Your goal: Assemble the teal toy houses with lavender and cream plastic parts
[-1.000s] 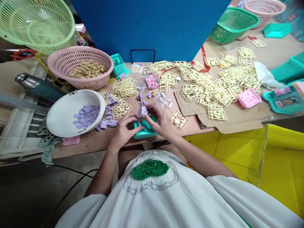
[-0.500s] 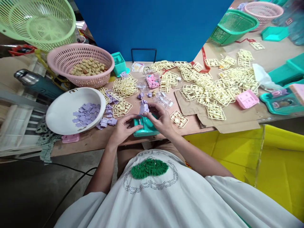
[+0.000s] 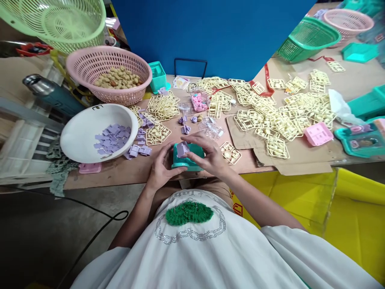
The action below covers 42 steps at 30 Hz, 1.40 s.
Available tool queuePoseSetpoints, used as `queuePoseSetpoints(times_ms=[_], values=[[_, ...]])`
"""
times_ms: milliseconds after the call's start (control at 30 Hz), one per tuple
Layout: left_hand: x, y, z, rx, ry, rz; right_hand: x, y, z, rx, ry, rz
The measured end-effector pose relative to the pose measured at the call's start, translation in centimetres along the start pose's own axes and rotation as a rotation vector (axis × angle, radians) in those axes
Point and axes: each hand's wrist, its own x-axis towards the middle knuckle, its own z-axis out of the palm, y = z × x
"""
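My left hand [image 3: 162, 166] grips the left side of a teal plastic tray-like piece [image 3: 196, 151] at the table's front edge. Pinched between the thumb and fingers of my right hand [image 3: 207, 154] is a small lilac plastic part [image 3: 182, 149], held over the teal piece. My right fingers hide part of the teal piece. Just beyond my hands lie small dark-purple parts [image 3: 185, 129], clear plastic pieces [image 3: 210, 127] and a bag of pink parts [image 3: 199, 102]. A cream sprue frame [image 3: 230, 153] rests to the right of my right hand.
At left stand a white bowl [image 3: 72, 138] of lilac parts, a pink basket [image 3: 78, 66] of tan pieces and a steel-topped bottle [image 3: 49, 96]. Cream sprues [image 3: 264, 114] cover cardboard at right, near a pink tray [image 3: 319, 134]. A blue panel [image 3: 210, 36] rises behind.
The lilac part has come down toward the teal piece in my right hand and turned. My left hand still grips the teal piece. The whole view has shifted slightly.
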Motion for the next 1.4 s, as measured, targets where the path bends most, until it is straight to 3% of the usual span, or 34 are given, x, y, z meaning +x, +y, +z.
queuePoseSetpoints(times_ms=[267, 700, 933, 1100, 1300, 1400], values=[[0.1, -0.3, -0.6, 0.001, -0.024, 0.002, 0.1, 1.2, -0.2, -0.122, -0.119, -0.103], [0.4, 0.4, -0.9, 0.076, -0.037, -0.011, 3.5, -0.5, -1.5, -0.257, -0.436, -0.172], [0.4, -0.1, -0.9, 0.02, -0.038, -0.02, 4.9, -2.1, -0.9, -0.436, -0.544, -0.17], [0.5, -0.3, -1.0, 0.027, -0.035, -0.013, 4.6, -2.5, -0.1, -0.512, -0.541, -0.093], [0.4, 0.0, -1.1, 0.018, -0.044, -0.01, 2.3, -2.0, -0.2, -0.419, -0.389, -0.087], [0.5, 0.2, -1.1, 0.037, -0.052, -0.032, 2.4, -2.3, -1.6, -0.359, -0.486, -0.146]])
